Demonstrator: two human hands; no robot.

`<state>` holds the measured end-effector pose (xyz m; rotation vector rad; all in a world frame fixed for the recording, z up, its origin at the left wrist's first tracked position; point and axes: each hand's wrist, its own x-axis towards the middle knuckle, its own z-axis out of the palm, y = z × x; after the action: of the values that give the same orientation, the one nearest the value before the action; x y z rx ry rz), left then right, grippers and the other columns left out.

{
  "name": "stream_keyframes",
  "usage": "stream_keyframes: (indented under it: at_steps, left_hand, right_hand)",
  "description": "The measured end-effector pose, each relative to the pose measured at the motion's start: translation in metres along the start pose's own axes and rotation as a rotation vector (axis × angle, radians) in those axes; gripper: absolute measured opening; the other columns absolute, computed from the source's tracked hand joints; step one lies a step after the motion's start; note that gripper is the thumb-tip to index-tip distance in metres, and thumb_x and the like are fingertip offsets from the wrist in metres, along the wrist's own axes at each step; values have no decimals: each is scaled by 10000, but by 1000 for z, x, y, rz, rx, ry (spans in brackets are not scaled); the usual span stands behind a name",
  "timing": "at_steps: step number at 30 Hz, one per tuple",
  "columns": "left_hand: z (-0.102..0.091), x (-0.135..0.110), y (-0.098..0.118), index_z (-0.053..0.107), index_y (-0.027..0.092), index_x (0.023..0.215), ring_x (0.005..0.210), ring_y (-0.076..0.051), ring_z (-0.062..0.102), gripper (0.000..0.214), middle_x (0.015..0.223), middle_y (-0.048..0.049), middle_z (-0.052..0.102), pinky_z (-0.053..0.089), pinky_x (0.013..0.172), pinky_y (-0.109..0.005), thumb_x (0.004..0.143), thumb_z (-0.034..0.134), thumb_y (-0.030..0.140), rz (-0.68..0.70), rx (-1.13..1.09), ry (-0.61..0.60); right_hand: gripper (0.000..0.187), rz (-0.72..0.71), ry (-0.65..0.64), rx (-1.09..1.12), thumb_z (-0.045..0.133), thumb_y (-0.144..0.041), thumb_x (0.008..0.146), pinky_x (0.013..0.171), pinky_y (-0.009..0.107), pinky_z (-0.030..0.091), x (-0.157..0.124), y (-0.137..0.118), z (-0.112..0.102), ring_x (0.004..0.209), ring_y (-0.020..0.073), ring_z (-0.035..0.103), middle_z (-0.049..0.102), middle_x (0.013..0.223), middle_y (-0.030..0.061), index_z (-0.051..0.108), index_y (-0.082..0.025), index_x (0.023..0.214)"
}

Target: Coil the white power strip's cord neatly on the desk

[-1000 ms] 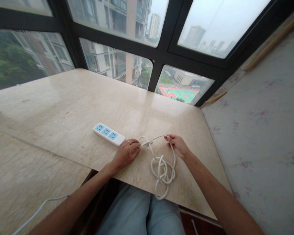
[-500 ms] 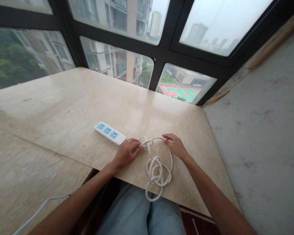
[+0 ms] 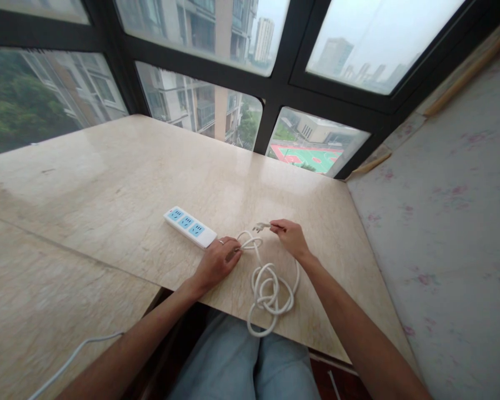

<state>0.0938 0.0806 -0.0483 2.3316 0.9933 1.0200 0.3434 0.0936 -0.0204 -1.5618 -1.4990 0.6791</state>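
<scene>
A white power strip (image 3: pixel 190 226) with blue sockets lies on the beige marble ledge (image 3: pixel 120 183). Its white cord (image 3: pixel 269 289) lies in a tangled coil near the ledge's front edge, one loop hanging over it. My left hand (image 3: pixel 215 262), a ring on one finger, is closed on the cord just right of the strip. My right hand (image 3: pixel 289 238) pinches the cord right behind its plug (image 3: pixel 260 226), which points left above the ledge.
Dark-framed windows (image 3: pixel 275 89) close the back of the ledge. A pale flowered wall (image 3: pixel 445 222) rises on the right. A second white cable (image 3: pixel 66 364) crosses the lower ledge at bottom left. My legs in light trousers (image 3: pixel 241 366) are below the edge.
My right hand has slid along the cord to its plug end and lifted it a little. The coil has shifted slightly left. My left hand has stayed on the cord.
</scene>
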Motion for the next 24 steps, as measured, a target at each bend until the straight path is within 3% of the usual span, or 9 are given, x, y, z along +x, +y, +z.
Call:
stream_keyframes:
  at_steps: [4, 7, 8, 13, 19, 24]
  left_hand:
    - [1, 0, -1, 622, 173, 935, 912, -205, 630, 103, 961, -79, 676, 509, 828, -366, 891, 541, 217, 30, 20, 1]
    - [2, -1, -2, 622, 168, 974, 928, -207, 628, 122, 983, -83, 676, 510, 841, -372, 895, 545, 222, 34, 36, 19]
    - [2, -1, -3, 621, 165, 988, 936, -208, 627, 131, 992, -85, 674, 510, 848, -375, 895, 547, 221, 34, 41, 28]
    - [1, -2, -3, 620, 160, 1022, 959, -215, 620, 162, 1019, -95, 669, 514, 864, -381, 891, 556, 231, 52, 84, 52]
    - [0, 0, 2, 625, 157, 991, 926, -223, 615, 167, 983, -100, 669, 510, 841, -386, 916, 509, 250, 75, 191, 16]
    - [-11, 3, -4, 616, 161, 866, 819, -226, 599, 247, 853, -93, 648, 497, 771, -375, 953, 414, 272, 67, 318, -46]
  right_hand:
    - [157, 253, 290, 397, 668, -309, 796, 630, 292, 561, -1, 17, -24, 641, 153, 657, 675, 739, 23, 657, -175, 878]
    - [52, 428, 542, 845, 616, -175, 846, 670, 242, 584, 0, 27, -51, 670, 117, 674, 670, 719, 4, 592, -178, 800]
    - [123, 475, 599, 931, 565, -119, 868, 680, 225, 587, 1, 31, -62, 672, 103, 676, 667, 703, -1, 568, -177, 760]
    - [305, 567, 718, 981, 386, -22, 922, 648, 180, 590, 1, 55, -122, 634, 77, 671, 655, 674, 4, 491, -179, 683]
    - [267, 539, 797, 931, 432, -37, 916, 551, 153, 555, -9, 73, -181, 557, 64, 640, 628, 630, -27, 509, -178, 703]
    - [187, 492, 757, 865, 600, -73, 840, 429, 129, 452, -24, 84, -208, 489, 60, 587, 631, 601, -30, 542, -164, 687]
